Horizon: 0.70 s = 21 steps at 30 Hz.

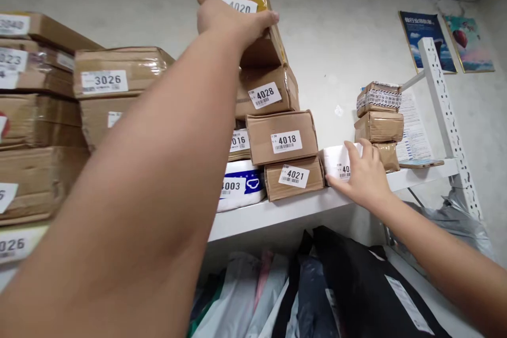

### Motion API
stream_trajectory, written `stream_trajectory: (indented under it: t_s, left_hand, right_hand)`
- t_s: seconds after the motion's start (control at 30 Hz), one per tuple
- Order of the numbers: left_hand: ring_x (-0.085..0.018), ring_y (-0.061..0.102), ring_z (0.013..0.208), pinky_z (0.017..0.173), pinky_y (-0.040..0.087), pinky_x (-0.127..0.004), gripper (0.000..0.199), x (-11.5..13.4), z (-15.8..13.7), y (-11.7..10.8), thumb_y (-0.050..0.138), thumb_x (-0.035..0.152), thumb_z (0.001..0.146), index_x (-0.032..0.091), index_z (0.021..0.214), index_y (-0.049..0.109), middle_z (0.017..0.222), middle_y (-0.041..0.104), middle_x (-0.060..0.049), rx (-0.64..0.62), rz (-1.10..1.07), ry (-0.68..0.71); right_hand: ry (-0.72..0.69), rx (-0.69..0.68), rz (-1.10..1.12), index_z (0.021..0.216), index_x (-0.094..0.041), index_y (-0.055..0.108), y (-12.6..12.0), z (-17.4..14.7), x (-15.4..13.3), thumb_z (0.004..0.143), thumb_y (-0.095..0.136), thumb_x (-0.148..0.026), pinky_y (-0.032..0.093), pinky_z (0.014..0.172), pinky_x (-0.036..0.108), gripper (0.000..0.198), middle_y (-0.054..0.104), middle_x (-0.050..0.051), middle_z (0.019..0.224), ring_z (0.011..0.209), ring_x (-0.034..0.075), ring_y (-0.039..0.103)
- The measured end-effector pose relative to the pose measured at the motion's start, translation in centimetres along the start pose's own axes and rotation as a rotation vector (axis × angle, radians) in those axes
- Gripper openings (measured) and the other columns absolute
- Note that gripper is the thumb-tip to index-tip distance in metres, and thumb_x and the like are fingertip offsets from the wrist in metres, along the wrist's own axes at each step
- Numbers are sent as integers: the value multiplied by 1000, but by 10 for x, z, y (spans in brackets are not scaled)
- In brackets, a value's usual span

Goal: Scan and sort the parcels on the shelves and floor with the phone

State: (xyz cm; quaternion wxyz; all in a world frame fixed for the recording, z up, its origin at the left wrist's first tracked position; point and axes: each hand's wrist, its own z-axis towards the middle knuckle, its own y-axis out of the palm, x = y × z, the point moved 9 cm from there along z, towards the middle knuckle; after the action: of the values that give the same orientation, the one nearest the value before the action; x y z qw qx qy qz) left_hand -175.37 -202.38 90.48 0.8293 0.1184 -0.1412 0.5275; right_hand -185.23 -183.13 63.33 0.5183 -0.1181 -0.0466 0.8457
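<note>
The left hand [232,21] was spread wide at the top middle of the frame, thumb at the right edge of the top box [241,0] and fingers at its left, holding it between them; whether it bore the box's weight could not be told. That box lay directly against the palm, its longer visible edge slanting down the frame to the right, toward the 4028 box [267,92] just below. The left hand was much the nearer of the two to it. The right hand [366,177], right of centre and well below, was curved more narrowly around the white box [334,161], thumb at its lower left and fingers over its top; with its right end covered, its long axis could not be told. The white box lay to the lower right of the top box, just beside the 4021 box [294,179], which carried the 4018 box [281,138], all above the white shelf [273,220]. Farther out, a stack of small boxes [379,128] stood behind the right fingers, with a phone [421,163] beside it at the right.
</note>
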Motion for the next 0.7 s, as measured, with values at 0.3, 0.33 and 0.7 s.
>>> stream_trajectory:
  t_s: [0.3,0.33,0.7]
  left_hand:
    - [-21,53,125,108,44,-34,70,25,-28,-4,78,39,79,10,125,33,141,53,-11,248,-105,89]
    - [-21,52,126,109,43,-34,70,30,-34,-4,78,41,79,12,124,32,141,52,-10,241,-101,106]
    - [-33,53,127,101,48,-47,86,54,-141,41,74,74,66,20,123,40,140,53,-14,-167,-77,158]
  right_hand:
    - [-3,88,171,143,-13,41,5,-3,11,73,72,-51,45,99,68,85,36,29,145,132,51,41]
    - [-20,142,211,143,-14,39,-4,0,11,76,69,-50,41,104,68,82,36,29,144,136,49,38]
    - [97,-21,1243,153,-39,12,-83,107,7,87,52,-63,59,95,47,81,38,2,159,135,31,50]
